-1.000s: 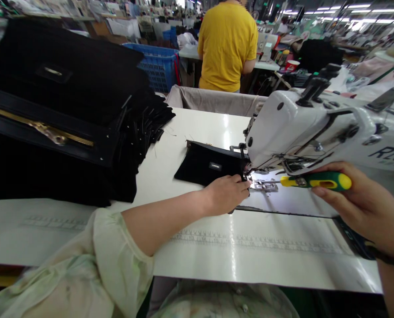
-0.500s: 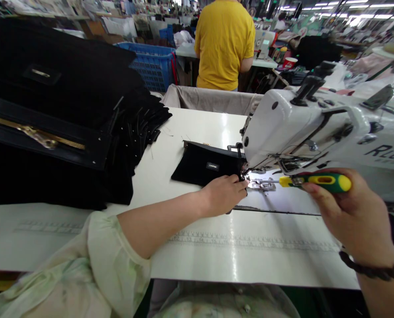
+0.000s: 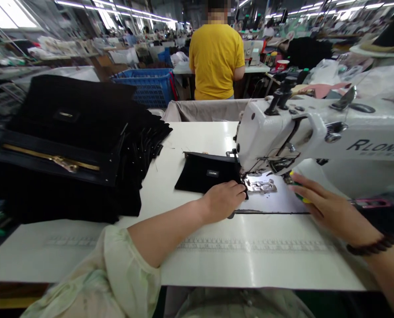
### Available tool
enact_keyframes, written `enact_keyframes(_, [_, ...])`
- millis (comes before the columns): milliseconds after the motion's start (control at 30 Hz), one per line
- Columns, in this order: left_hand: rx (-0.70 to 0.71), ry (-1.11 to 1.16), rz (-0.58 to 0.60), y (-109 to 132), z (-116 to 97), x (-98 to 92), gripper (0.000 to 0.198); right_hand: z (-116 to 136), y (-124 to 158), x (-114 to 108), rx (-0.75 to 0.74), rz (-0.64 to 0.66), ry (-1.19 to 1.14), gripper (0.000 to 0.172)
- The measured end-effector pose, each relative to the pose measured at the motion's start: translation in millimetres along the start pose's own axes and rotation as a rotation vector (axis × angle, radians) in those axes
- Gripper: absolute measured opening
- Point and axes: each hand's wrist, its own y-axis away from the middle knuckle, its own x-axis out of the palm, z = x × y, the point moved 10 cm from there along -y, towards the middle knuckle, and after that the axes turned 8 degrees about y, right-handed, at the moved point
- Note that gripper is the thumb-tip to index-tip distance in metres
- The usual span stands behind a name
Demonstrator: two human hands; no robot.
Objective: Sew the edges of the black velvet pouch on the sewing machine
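Observation:
A small black fabric pouch (image 3: 197, 173) with a metal label lies flat on the machine bed, its right end under the needle area of the white sewing machine (image 3: 266, 128). My left hand (image 3: 223, 201) has its fingers closed together on the pouch's lower right corner. Right of it, the metal needle plate (image 3: 261, 185) is exposed. My right hand (image 3: 323, 203) is closed around a yellow-and-green-handled screwdriver (image 3: 305, 200), mostly hidden by the fingers, beside the plate.
A tall stack of black fabric pieces (image 3: 77, 194) with a gold zipper on top stands at the left. A ruler scale (image 3: 223, 244) runs along the table's front. Beyond are a blue basket (image 3: 147, 84) and a person in a yellow shirt (image 3: 217, 62).
My right hand has drawn the screwdriver back from the needle plate and turned it, so the handle is now mostly covered. My left hand stays on the pouch. The camera has tilted up.

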Motion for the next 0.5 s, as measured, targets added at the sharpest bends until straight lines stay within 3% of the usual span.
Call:
enact_keyframes(100, [0.021,-0.008,-0.039,0.9,-1.2,-1.8,0.025,-7.5,-2.6,10.9,-0.081,0.042,0.076,0.031])
enact_keyframes(167, [0.040,-0.022,-0.057,1.6,-2.7,-2.4,0.024,2.7,-13.7,7.3,-0.108,0.069,0.116,0.027])
enact_keyframes(267, [0.063,-0.046,-0.076,2.8,-4.2,-2.4,0.023,38.0,-40.0,-4.5,-0.146,0.070,0.107,0.025])
enact_keyframes(333, [0.065,-0.046,-0.082,3.4,-3.9,-2.7,0.022,72.0,-54.4,-11.5,-0.267,-0.010,0.115,0.026])
enact_keyframes(400, [0.063,-0.044,-0.070,3.6,-3.5,-1.9,0.021,95.5,-61.6,-7.0,-0.362,-0.063,0.140,0.027])
enact_keyframes(500, [0.059,-0.050,-0.029,3.6,-3.6,0.4,0.022,105.2,-62.3,11.6,-0.404,-0.076,0.171,0.028])
